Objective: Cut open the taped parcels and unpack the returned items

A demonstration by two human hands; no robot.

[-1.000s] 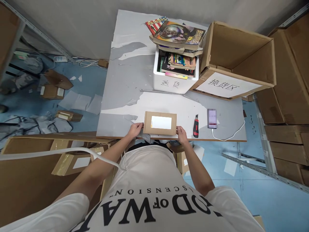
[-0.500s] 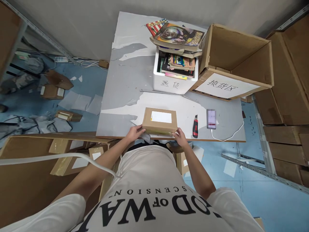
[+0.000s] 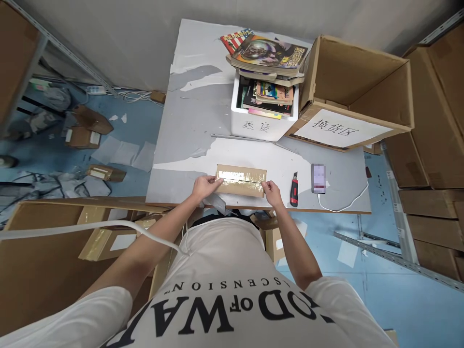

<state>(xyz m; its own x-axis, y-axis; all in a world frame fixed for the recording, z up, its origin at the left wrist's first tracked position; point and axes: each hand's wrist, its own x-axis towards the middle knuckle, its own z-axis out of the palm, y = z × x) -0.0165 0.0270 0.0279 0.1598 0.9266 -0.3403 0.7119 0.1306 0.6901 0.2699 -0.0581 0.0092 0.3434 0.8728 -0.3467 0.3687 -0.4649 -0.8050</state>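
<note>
A small cardboard box (image 3: 242,187) is at the table's front edge, its side with shiny clear tape across a seam turned up. My left hand (image 3: 206,187) pinches its left end between thumb and fingers. At the right end, my right hand (image 3: 271,192) grips the box the same way. A red and black box cutter (image 3: 294,190) lies on the table just right of my right hand. Beyond it lies a phone (image 3: 318,178) with a white cable plugged in.
A white foam bin (image 3: 259,126) full of books (image 3: 270,52) stands at the back of the table (image 3: 188,116). Beside it is a large open carton (image 3: 357,104) with a handwritten sign. Another big carton (image 3: 43,270) with parcels is at my left; stacked boxes (image 3: 431,203) stand right.
The box has been tipped: its white-labelled face was up before, and now its taped side faces up. Both hands have stayed at its ends and moved slightly up with it.
</note>
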